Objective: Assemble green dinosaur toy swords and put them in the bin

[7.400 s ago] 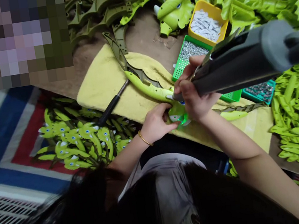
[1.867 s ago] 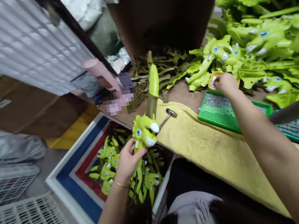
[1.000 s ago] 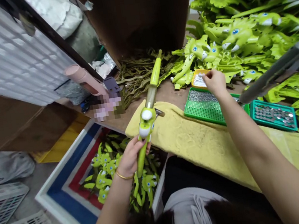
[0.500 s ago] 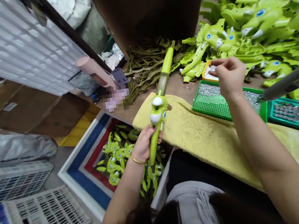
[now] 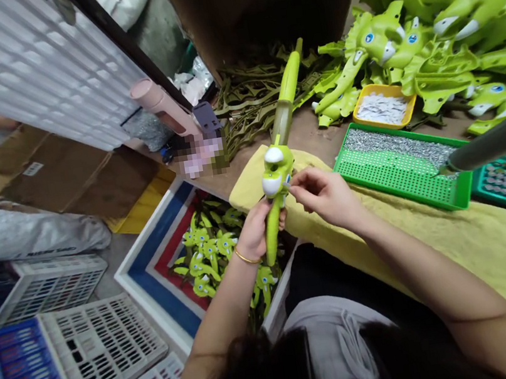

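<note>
Head view: left hand (image 5: 255, 232) gripping a green toy dinosaur (image 5: 276, 170), right hand (image 5: 325, 194) pinched beside its head.

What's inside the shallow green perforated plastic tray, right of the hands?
The green perforated plastic tray holds a band of small silver pieces along its far side; its nearer part shows bare holes. Whatever lies beneath the silver band is covered.

Our long lime-green toy dinosaur (image 5: 275, 173) is glossy moulded plastic; the crumpled yellow towel (image 5: 495, 254) is matt, rough-looking cloth.
</note>
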Available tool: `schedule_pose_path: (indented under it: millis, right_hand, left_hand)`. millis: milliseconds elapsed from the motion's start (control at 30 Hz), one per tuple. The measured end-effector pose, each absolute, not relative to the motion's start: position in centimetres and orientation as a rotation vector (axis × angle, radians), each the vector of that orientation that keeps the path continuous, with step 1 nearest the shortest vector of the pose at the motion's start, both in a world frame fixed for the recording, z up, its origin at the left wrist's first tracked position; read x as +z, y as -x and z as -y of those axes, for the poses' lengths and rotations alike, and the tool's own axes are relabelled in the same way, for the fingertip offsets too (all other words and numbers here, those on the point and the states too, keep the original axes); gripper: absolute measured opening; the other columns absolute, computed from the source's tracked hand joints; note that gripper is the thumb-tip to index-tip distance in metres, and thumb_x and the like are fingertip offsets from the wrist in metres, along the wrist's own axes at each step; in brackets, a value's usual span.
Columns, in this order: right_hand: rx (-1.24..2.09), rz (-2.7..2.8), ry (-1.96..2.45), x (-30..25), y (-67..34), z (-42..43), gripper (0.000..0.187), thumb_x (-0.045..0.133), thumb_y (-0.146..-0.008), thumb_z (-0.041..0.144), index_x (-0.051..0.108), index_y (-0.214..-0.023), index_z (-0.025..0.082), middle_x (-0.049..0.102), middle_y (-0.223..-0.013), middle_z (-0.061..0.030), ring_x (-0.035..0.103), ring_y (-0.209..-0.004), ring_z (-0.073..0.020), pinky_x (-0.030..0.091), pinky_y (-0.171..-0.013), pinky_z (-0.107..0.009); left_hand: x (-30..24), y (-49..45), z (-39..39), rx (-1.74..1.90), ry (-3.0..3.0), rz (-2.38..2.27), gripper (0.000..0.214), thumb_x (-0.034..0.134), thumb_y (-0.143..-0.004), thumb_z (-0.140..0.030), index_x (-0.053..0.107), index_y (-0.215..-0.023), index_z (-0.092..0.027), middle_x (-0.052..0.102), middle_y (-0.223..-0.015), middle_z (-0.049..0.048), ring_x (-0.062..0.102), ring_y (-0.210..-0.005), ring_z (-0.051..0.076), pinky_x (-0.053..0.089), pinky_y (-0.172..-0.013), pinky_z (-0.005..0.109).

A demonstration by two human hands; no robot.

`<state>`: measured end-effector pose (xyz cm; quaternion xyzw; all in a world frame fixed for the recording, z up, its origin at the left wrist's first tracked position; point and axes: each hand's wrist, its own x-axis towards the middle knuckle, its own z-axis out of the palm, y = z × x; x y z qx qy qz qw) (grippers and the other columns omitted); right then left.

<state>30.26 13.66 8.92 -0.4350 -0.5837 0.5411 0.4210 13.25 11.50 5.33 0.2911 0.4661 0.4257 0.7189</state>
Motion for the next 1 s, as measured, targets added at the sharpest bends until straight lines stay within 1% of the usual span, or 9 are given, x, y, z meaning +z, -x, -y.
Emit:
schedule_pose_path:
  millis: [200,367,500,567,633,733,800,900,1000]
  right_hand:
    - [1.162,1.652,1.196,9.7,-30.6,-14.1,0.016,0.059,-0.080,0.026,0.070,-0.080,0.014,0.066,-0.069,0.0002,0.047,-0.055,-0.0058,0.037,-0.055,-0.022]
    - [1.183,1.731,1.271,11.0,-30.4,-14.6,0.014,0.059,-0.077,0.022,0.067,-0.072,0.013,0.058,-0.058,0.0033,0.042,-0.052,-0.0055,0.034,-0.055,-0.023]
    - [1.216,1.779,1.240,11.7,-30.0,-14.8,0.013,0.059,-0.078,0.022,0.065,-0.069,0.015,0.055,-0.058,0.0040,0.040,-0.053,-0.0054,0.033,-0.055,-0.023]
    - [1.253,1.786,1.196,11.6,-29.7,-14.8,0.013,0.059,-0.079,0.024,0.063,-0.069,0.016,0.054,-0.059,0.0039,0.042,-0.054,-0.0056,0.034,-0.054,-0.023]
    - [1.347,1.703,1.133,11.1,-29.2,-14.8,0.010,0.062,-0.080,0.027,0.061,-0.078,0.018,0.055,-0.062,0.0042,0.045,-0.053,-0.0062,0.037,-0.052,-0.023]
    - [1.533,1.483,1.010,10.3,-28.3,-14.5,0.017,0.063,-0.082,0.035,0.055,-0.089,0.021,0.057,-0.067,0.0044,0.053,-0.053,-0.0081,0.042,-0.048,-0.024]
    - [1.568,1.427,0.963,9.8,-27.5,-14.2,0.017,0.062,-0.083,0.036,0.053,-0.086,0.022,0.057,-0.070,0.0039,0.055,-0.054,-0.0086,0.045,-0.047,-0.024]
    - [1.470,1.455,0.990,9.4,-26.1,-13.9,0.015,0.062,-0.083,0.034,0.053,-0.082,0.022,0.056,-0.069,0.0040,0.053,-0.053,-0.0077,0.046,-0.049,-0.024]
    - [1.526,1.474,0.971,8.5,-25.1,-14.5,0.019,0.063,-0.082,0.037,0.054,-0.087,0.022,0.060,-0.072,0.0028,0.058,-0.057,-0.0097,0.047,-0.052,-0.025]
  left_hand:
    - [5.3,-13.0,-11.2,0.959,-0.626,-1.053,0.045,0.075,-0.068,-0.052,0.053,-0.085,-0.016,0.058,-0.060,-0.0007,0.050,-0.051,0.009,0.038,-0.049,0.019]
    - [5.2,-12.6,-11.1,0.981,-0.653,-1.044,0.047,0.079,-0.063,-0.051,0.055,-0.083,-0.015,0.059,-0.060,-0.0002,0.050,-0.050,0.009,0.038,-0.048,0.020]
    - [5.1,-12.2,-10.9,1.019,-0.635,-1.057,0.045,0.081,-0.062,-0.047,0.058,-0.082,-0.014,0.059,-0.061,0.0005,0.052,-0.051,0.010,0.040,-0.047,0.021]
    - [4.9,-11.9,-10.8,1.039,-0.603,-1.060,0.045,0.082,-0.061,-0.045,0.058,-0.084,-0.014,0.060,-0.062,0.0006,0.054,-0.052,0.011,0.040,-0.047,0.021]
    - [4.7,-11.5,-10.7,1.045,-0.575,-1.041,0.045,0.082,-0.061,-0.045,0.058,-0.083,-0.015,0.060,-0.062,0.0008,0.054,-0.052,0.011,0.041,-0.047,0.021]
    - [4.4,-11.0,-10.6,1.061,-0.549,-1.013,0.046,0.082,-0.061,-0.049,0.058,-0.081,-0.015,0.060,-0.060,0.0002,0.053,-0.052,0.010,0.041,-0.048,0.020]
    - [4.1,-10.7,-10.5,1.080,-0.531,-1.007,0.048,0.083,-0.060,-0.049,0.058,-0.081,-0.014,0.059,-0.059,0.0001,0.053,-0.052,0.010,0.042,-0.048,0.020]
    - [3.5,-10.1,-10.2,1.099,-0.497,-0.995,0.046,0.082,-0.061,-0.047,0.058,-0.081,-0.014,0.060,-0.061,0.0009,0.054,-0.053,0.011,0.041,-0.048,0.020]
    - [3.2,-8.8,-9.5,1.111,-0.459,-0.989,0.045,0.082,-0.061,-0.046,0.058,-0.082,-0.015,0.061,-0.063,0.0013,0.055,-0.054,0.011,0.042,-0.049,0.021]
